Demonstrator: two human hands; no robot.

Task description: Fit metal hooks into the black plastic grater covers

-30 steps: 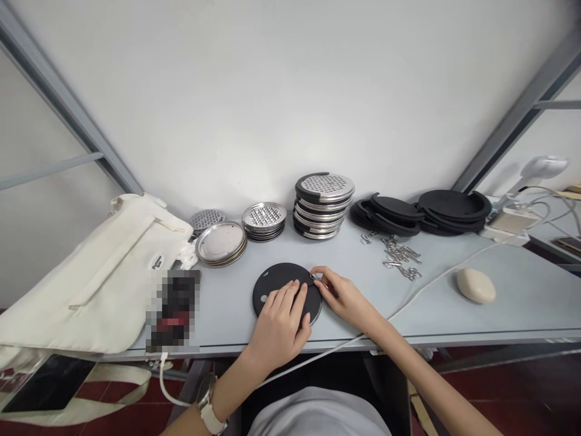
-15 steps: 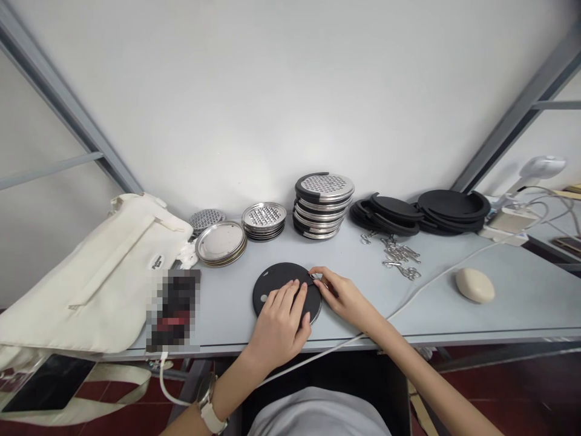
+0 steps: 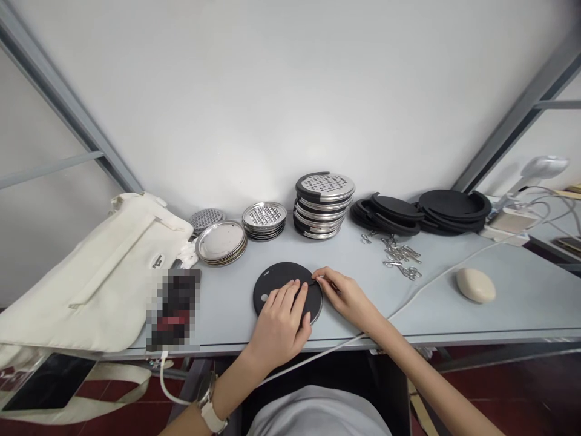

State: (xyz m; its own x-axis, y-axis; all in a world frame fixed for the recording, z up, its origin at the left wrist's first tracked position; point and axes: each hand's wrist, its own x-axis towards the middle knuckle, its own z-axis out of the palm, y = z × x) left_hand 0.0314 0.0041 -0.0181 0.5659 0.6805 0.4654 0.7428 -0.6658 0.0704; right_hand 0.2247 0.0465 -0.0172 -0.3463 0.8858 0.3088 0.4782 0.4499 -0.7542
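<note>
A round black disc (image 3: 281, 272) with a silvery rim showing at its lower right lies on the table in front of me. My left hand (image 3: 284, 318) rests on top of it, fingers stretched flat across the black face and the thumb near the right edge. At the disc's upper right edge, my right hand (image 3: 338, 292) pinches a small metal clip between thumb and forefinger. The fingertips mostly cover that clip. Similar loose metal clips (image 3: 402, 254) lie in a pile farther back on the right.
Behind stand stacks of round metal graters (image 3: 264, 215), metal discs (image 3: 221, 240), assembled black-rimmed graters (image 3: 327, 186) and black holders (image 3: 454, 206). A cream bag (image 3: 100, 278) and blurred-out dark object (image 3: 175, 309) sit left. Right are a white cable (image 3: 422, 287) and beige rounded object (image 3: 474, 285).
My right fingertips have closed a little more over the clip at the disc's edge, so less of it shows. My left hand and the disc have barely moved.
</note>
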